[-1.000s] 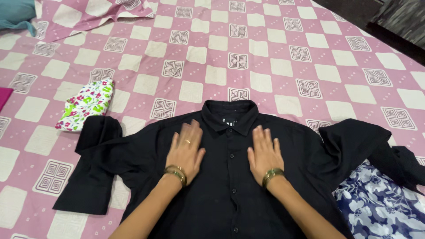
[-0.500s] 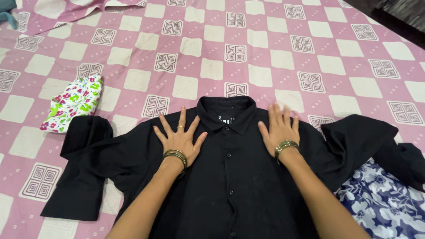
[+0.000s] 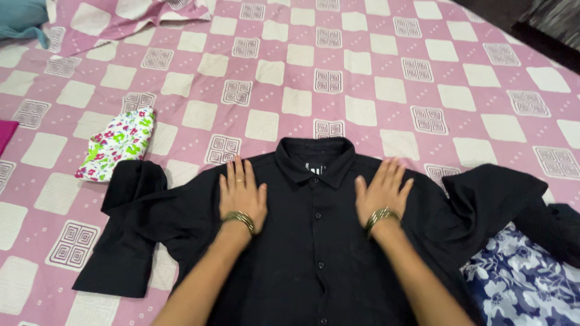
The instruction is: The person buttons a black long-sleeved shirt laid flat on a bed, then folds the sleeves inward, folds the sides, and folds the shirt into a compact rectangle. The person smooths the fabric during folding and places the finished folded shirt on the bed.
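Note:
A black buttoned shirt (image 3: 314,253) lies face up on a bed covered by a pink and cream checked sheet (image 3: 362,78). Its collar points away from me and both sleeves are spread sideways. My left hand (image 3: 241,193) lies flat on the shirt's left shoulder area, fingers apart, holding nothing. My right hand (image 3: 382,192) lies flat on the other shoulder area, also with spread fingers. Both wrists carry metal bangles.
A small folded floral cloth in white, green and pink (image 3: 118,145) sits left of the shirt. A blue and white floral fabric (image 3: 525,290) lies at the lower right, partly under the right sleeve. More cloth, teal and pink, lies at the far left edge.
Both hands slid up and outward over the shirt front, from the chest toward the shoulders beside the collar. The shirt stayed in place.

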